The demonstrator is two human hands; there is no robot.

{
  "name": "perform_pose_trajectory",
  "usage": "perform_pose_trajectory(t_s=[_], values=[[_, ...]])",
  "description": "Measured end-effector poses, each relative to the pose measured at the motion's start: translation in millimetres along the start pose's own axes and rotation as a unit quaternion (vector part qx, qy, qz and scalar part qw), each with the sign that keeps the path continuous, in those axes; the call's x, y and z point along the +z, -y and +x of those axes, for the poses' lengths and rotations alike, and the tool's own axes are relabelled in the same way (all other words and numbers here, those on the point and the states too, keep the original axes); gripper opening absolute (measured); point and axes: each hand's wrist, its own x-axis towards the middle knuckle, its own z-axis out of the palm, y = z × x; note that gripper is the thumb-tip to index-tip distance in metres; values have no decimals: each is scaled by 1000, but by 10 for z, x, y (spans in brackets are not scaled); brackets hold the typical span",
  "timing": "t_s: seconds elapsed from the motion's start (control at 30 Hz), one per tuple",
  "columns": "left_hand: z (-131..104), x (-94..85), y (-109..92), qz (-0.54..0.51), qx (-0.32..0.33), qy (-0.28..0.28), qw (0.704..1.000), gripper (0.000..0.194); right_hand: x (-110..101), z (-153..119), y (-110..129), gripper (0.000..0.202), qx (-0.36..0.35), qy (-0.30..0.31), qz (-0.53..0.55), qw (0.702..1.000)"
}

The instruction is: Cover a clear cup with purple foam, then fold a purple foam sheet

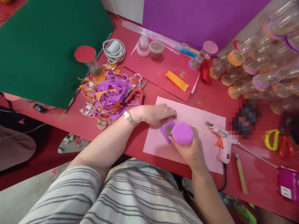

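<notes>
Hourglass [169,131]: likely light, slick, stiff; best held below cap [182,133] | right hand [191,150] grips it | left hand [159,114] at card [164,134] beneath it, grip unclear

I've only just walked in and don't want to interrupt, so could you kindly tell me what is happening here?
A person's right hand holds a purple-topped hourglass over a purple paper piece on a pink sheet. The left hand is at the paper's upper edge, its fingertips partly hidden. A glue gun lies to the right, and paper scraps are heaped to the left.
</notes>
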Motion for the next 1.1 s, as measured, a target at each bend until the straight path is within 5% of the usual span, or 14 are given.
perform_pose_trajectory(t_s=[0.2,0.33,1.1], values=[[0,46,29,0,11,-23,1000,40,-140,92,-53,42,-4,97,53,994],[-5,54,56,-9,16,-28,999,47,-142,93,-83,29,7,83,60,995],[1,13,45,-3,14,-13,1000,49,-59,19,-13,32,18,28,1,999]])
